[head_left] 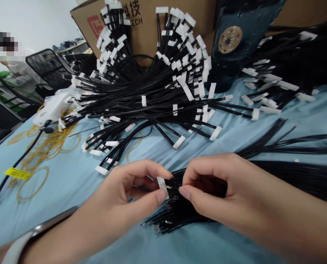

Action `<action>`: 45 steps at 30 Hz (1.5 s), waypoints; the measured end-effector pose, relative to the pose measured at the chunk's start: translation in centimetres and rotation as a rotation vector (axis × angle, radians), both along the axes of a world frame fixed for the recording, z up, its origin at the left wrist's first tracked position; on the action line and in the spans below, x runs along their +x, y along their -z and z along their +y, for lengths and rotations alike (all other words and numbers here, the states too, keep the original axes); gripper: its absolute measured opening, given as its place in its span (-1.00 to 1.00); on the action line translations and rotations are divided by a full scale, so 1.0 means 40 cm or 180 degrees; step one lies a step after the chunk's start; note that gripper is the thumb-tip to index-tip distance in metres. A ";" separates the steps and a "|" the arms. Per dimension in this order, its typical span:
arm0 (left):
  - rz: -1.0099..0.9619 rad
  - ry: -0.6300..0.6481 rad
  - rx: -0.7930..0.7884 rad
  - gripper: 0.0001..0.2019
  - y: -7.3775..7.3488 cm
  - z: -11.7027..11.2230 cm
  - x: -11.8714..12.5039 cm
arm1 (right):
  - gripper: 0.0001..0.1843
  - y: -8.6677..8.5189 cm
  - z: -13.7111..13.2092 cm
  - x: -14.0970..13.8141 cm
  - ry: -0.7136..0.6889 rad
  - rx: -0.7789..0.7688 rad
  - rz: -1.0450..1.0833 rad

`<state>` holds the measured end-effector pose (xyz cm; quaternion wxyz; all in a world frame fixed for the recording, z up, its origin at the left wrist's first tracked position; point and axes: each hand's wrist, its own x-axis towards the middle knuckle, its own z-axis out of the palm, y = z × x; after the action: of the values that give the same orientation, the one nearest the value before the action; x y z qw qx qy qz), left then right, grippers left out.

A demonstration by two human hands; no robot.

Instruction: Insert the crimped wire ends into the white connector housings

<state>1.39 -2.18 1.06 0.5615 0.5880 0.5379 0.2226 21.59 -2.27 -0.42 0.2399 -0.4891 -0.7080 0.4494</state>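
Observation:
My left hand (130,198) pinches a small white connector housing (162,186) between thumb and fingertips. Close by on the right, my right hand (215,183) is closed in a pinch on a thin black wire, mostly hidden by the fingers. A small metal terminal (168,187) shows in the gap between the hands, beside the housing. Under both hands lies a thick bundle of loose black wires (295,178), with bare metal tips (159,229) fanned out at its left end.
Behind the hands is a large heap of black cables with white connectors (141,82). A cardboard box (144,33) and a dark blue tumbler (229,47) stand behind it. Yellow rubber bands (42,154) and a black cord (15,167) lie left. Another person (17,66) sits far left.

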 end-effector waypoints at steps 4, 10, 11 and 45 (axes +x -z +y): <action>-0.0059 0.0011 -0.0085 -0.93 0.001 -0.001 -0.011 | -0.82 0.009 -0.005 0.001 0.0076 0.0186 -0.0107; -0.0158 -0.0018 -0.0156 -0.88 0.004 0.002 -0.008 | -0.81 0.010 0.002 -0.003 -0.0025 0.0127 -0.0125; -0.0132 -0.0026 -0.0166 -0.89 0.004 0.003 -0.006 | -0.79 0.009 0.004 -0.004 -0.0072 0.0059 -0.0139; 0.0089 -0.0117 -0.0228 -0.87 0.003 -0.005 0.000 | -0.72 0.013 0.003 -0.003 -0.0264 0.0258 -0.0389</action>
<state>1.38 -2.40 0.92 0.5704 0.5606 0.5641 0.2052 21.46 -2.16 -0.93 0.1970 -0.4758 -0.7586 0.3992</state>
